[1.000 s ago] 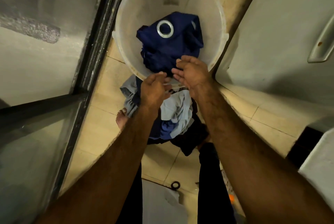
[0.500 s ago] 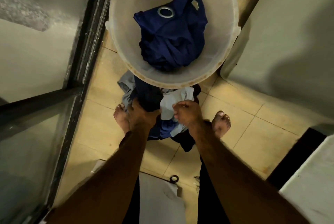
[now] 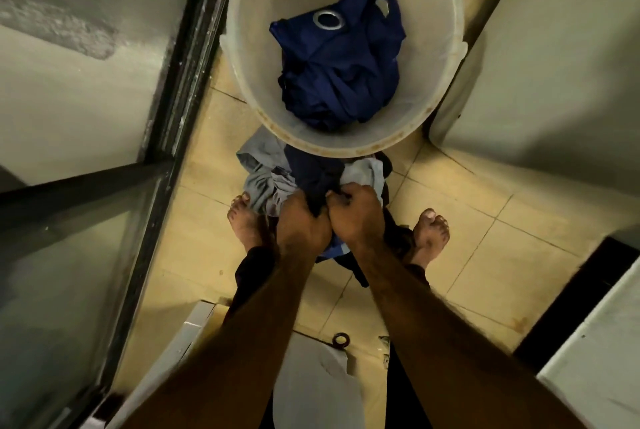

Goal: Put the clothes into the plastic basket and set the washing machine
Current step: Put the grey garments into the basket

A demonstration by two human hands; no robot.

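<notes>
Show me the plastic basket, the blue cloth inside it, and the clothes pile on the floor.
plastic basket (image 3: 252, 47): head view, bare inner left wall.
blue cloth (image 3: 339, 82): head view, crumpled middle.
clothes pile (image 3: 263, 182): head view, grey garment on its left.

Navy cloth (image 3: 337, 82) with silver eyelet (image 3: 329, 20) in translucent white basket (image 3: 249, 57); grey, pale-blue, dark-navy clothes pile (image 3: 273, 179) on beige tiled floor (image 3: 460, 220).
</notes>
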